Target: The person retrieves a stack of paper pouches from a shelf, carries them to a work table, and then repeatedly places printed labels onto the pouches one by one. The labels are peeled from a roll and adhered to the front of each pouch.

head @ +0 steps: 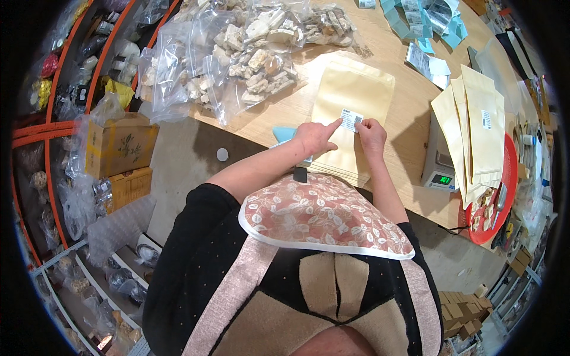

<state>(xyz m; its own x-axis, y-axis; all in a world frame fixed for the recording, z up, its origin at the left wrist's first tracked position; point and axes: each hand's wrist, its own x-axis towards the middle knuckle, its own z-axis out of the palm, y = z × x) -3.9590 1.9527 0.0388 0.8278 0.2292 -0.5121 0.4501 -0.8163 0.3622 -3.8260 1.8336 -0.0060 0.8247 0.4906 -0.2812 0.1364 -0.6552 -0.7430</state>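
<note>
A stack of kraft paper pouches lies in front of me on the wooden table. The top pouch bears a white printed label near its middle. My left hand touches the label's left edge with its extended index finger. At the label's right edge, my right hand has its thumb and fingertips pinched together; whether they grip the label's edge cannot be told. Part of a light blue strip shows beside my left forearm.
Clear bags of pale dried pieces fill the back left. To the right are a digital scale, more kraft pouches and a red basket. Blue label backing strip curls at the back. Cartons stand beyond the table's left edge.
</note>
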